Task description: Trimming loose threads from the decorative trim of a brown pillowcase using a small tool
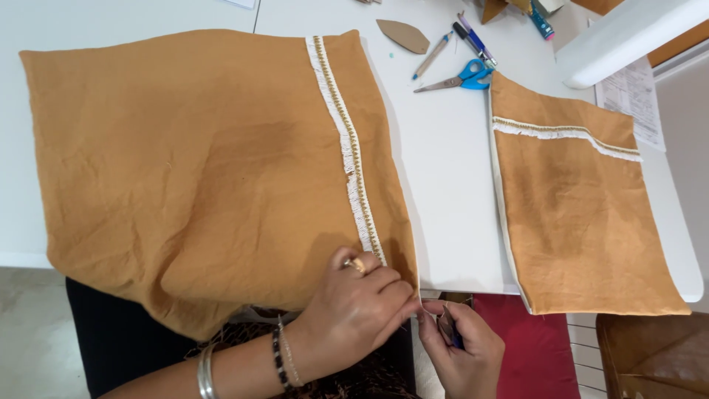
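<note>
At the near edge of the worktop, the large tan fabric piece hangs over; my left hand pinches its corner by the white fringe trim, steadying it. My right hand is closed around a small dark object. Beyond lie the smaller tan piece, blue-handled scissors and a printed white sheet.

both hands at ochre cloth's fringed corner
</note>
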